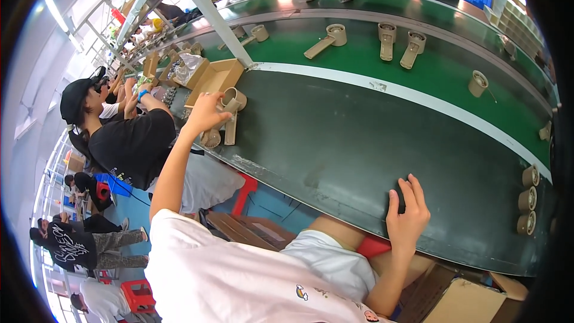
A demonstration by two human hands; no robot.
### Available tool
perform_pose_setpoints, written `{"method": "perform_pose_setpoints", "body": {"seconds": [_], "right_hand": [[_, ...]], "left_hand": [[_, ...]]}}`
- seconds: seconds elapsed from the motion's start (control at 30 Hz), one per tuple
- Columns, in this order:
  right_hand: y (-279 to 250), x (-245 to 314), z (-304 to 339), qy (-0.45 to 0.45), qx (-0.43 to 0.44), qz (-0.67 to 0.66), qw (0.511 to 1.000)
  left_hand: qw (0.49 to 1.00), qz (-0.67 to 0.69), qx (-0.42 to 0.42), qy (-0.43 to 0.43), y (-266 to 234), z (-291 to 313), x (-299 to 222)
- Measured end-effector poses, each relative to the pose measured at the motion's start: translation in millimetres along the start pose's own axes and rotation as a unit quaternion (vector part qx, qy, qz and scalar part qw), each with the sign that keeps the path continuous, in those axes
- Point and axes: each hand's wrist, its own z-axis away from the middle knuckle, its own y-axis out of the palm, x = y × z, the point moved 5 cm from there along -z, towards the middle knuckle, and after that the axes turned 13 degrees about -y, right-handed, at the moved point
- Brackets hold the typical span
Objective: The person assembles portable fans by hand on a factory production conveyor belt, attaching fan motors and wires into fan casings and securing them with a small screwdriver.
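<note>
My left hand (209,113) reaches to a small cluster of beige plastic fan housings at the table's left end. Its thumb and fingers curve round the handle of one fan housing (210,139), whose round end shows below the hand. Close beside it lies another fan housing (235,97), its open ring up and its handle toward me; my hand partly covers both. My right hand (408,212) hovers over the near edge of the dark table (335,137), fingers apart and holding nothing.
Three round beige housings (527,199) stand in a row at the right end. Beyond a white rail, a green conveyor (359,54) carries several more. A cardboard tray (216,76) sits behind my left hand. A co-worker in black (128,143) sits to the left.
</note>
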Motion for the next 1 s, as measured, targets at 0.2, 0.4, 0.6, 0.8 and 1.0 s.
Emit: {"method": "perform_pose_setpoints", "body": {"seconds": [0.2,0.4,0.6,0.8,1.0], "right_hand": [[-1,1,2,0.007,0.008,-0.006,1.000],[4,-1,7,0.010,0.003,-0.001,1.000],[4,4,5,0.004,0.008,-0.001,1.000],[-10,2,8,0.010,0.004,0.040,0.999],[-21,-10,-2,-0.015,0.000,0.022,1.000]], "left_hand": [[0.989,-0.081,-0.060,-0.108,-11,19,-3],[0.971,-0.126,0.093,-0.181,-2,39,4],[0.982,0.067,-0.003,-0.179,-15,44,22],[0.747,0.623,0.227,-0.053,-27,40,-69],[0.500,0.744,0.418,0.148,15,27,-195]]}}
